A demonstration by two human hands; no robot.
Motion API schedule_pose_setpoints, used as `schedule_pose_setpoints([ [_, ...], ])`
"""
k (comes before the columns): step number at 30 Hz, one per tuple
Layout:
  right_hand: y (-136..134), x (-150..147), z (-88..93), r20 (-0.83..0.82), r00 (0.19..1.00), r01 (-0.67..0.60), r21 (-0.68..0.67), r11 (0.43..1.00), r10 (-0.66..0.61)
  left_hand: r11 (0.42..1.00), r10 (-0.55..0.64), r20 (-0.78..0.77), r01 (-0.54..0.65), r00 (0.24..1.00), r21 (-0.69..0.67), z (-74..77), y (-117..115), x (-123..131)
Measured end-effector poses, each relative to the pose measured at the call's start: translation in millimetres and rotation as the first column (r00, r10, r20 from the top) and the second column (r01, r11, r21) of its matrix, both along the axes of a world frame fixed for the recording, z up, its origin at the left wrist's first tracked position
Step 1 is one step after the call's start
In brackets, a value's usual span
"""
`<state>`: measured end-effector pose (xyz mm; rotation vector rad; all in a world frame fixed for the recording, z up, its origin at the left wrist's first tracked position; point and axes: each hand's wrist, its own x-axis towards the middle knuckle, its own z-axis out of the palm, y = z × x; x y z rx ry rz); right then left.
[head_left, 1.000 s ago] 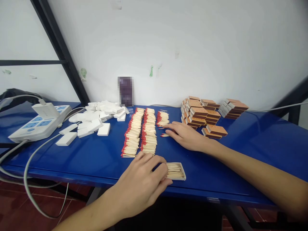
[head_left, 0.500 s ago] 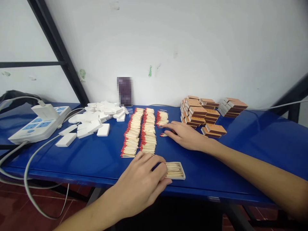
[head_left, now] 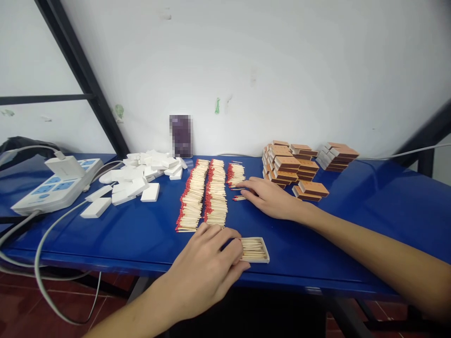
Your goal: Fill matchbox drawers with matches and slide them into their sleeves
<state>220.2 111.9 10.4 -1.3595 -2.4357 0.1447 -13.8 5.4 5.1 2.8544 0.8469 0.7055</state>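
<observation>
Against a pale wall (head_left: 299, 56), a blue counter (head_left: 141, 239) is covered with matches and small boxes. Near its front edge, an open tray (head_left: 267, 256) is held by the left hand (head_left: 207, 263), whose grip is closed over the left end. Matches (head_left: 252, 248) are seen lining the uncovered part; the rest is hidden by the fingers, so the tray can be judged well filled but not surely full. A short row of matches (head_left: 235, 173) is reached by the right hand (head_left: 269, 197); its index finger and thumb are held slightly apart over a few loose matches (head_left: 239, 197), and whether one is pinched cannot be told. Much appears left to be boxed: a left long row (head_left: 193, 197) and a right long row (head_left: 215, 197) are laid out unboxed, and white boxes (head_left: 127, 185) are heaped at the left, their insides not shown. Brown matchboxes (head_left: 287, 162) are stacked at the right and seem to be finished, though their contents are hidden.
</observation>
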Motion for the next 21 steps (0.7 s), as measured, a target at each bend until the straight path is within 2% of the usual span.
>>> schedule_pose_setpoints([
  [7, -0.8, -0.3, 0.4, -0.013, 1.000, -0.015, 0.011, 1.000, 0.015, 1.000, -0.001, -0.004, 0.001, 1.000, 0.006, 0.1, -0.5, 0.2],
  [15, -3.0, 0.1, 2.4, 0.076, 0.997, -0.016, 0.046, 0.999, 0.013, 1.000, 0.002, -0.002, -0.002, 1.000, 0.011, 0.4, 0.4, 0.0],
  [21, -1.6, -0.1, 0.6, 0.000, 1.000, -0.029, 0.030, 0.999, 0.029, 1.000, 0.001, -0.004, -0.001, 1.000, 0.014, 0.1, 0.5, 0.7],
])
